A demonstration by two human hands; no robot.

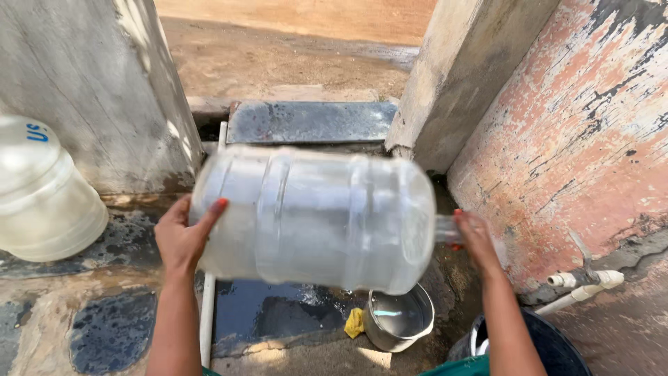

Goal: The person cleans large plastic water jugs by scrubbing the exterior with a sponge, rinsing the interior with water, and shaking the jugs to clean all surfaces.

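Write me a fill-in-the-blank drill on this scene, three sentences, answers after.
1. Both hands hold the big clear jug lying on its ____.
2. The left hand grips the jug's base; the right hand covers its ____.
3. A yellow rag lies beside the ____ pot on the wet floor.

Answers: side; neck; metal

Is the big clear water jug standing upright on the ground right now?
No. The clear jug is held sideways in the air, the left hand on its base and the right hand at its neck, above a metal pot.
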